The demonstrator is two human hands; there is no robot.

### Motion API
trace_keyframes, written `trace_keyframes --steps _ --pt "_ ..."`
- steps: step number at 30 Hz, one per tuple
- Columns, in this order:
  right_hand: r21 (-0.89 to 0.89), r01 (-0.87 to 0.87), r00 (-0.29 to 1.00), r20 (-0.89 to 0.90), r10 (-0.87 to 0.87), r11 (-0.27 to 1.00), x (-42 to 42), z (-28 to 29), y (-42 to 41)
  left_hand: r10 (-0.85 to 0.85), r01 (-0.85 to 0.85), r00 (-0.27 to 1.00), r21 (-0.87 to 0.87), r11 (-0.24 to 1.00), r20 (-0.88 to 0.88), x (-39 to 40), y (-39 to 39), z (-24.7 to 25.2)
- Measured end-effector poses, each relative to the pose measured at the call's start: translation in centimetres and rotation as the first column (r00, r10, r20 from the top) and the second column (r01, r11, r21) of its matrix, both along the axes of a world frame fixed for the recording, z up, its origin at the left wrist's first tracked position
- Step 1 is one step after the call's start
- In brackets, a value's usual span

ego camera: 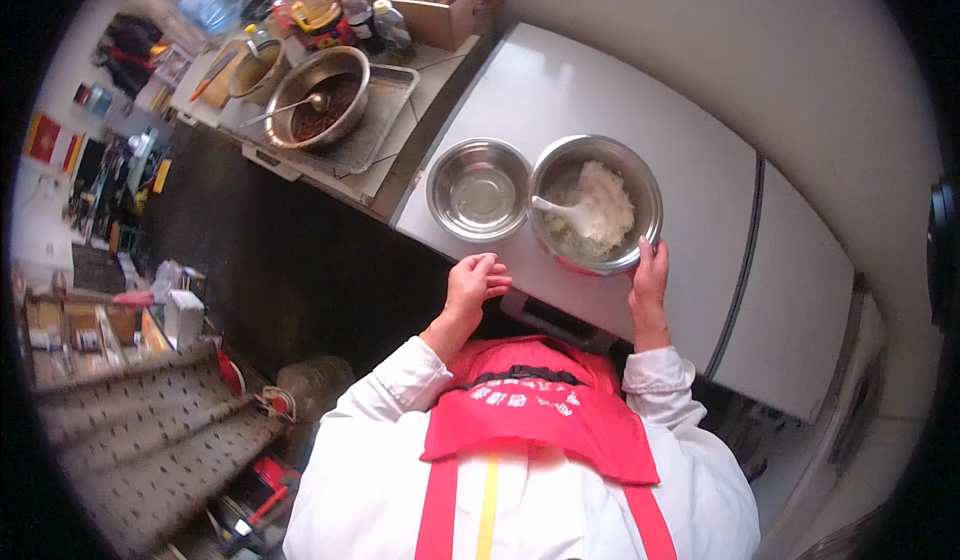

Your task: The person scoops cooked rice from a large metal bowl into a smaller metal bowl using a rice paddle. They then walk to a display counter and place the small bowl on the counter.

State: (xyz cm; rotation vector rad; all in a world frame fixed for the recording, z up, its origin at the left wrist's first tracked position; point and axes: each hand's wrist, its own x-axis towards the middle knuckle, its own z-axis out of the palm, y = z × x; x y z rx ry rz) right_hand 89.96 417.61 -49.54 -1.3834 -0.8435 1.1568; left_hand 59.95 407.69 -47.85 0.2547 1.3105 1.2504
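Observation:
My right hand (649,282) grips the near right rim of a steel bowl (651,185), its thumb over the edge. Inside lies a mound of white food (609,196) that looks like cooked rice. A white soup spoon (566,213) rests in it, handle pointing left. Touching or almost touching this bowl on its left is a second, smaller steel bowl (442,200); it seems to hold a little clear liquid. My left hand (478,286) hovers just below the smaller bowl near the table edge, fingers curled together, with nothing visible in them.
Both bowls stand on a white tabletop (540,94) against a wall. At upper left, a tiled counter (394,170) carries a tray (382,124), a large basin (281,128) of dark red sauce with a ladle (319,102), and bottles (315,4). A gas cylinder (315,383) stands at lower left.

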Motion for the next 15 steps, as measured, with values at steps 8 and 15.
trace_keyframes --steps 8,15 --pt "0.046 0.242 0.969 -0.072 -0.238 0.969 -2.1 1.0 3.3 0.379 0.795 0.102 0.305 0.525 -0.920 -1.2 7.3 10.7" --pt "0.135 0.197 0.977 0.055 -0.205 0.971 -1.6 -1.4 4.6 0.013 0.929 -0.091 -0.080 0.361 -0.996 1.1 11.2 7.8"
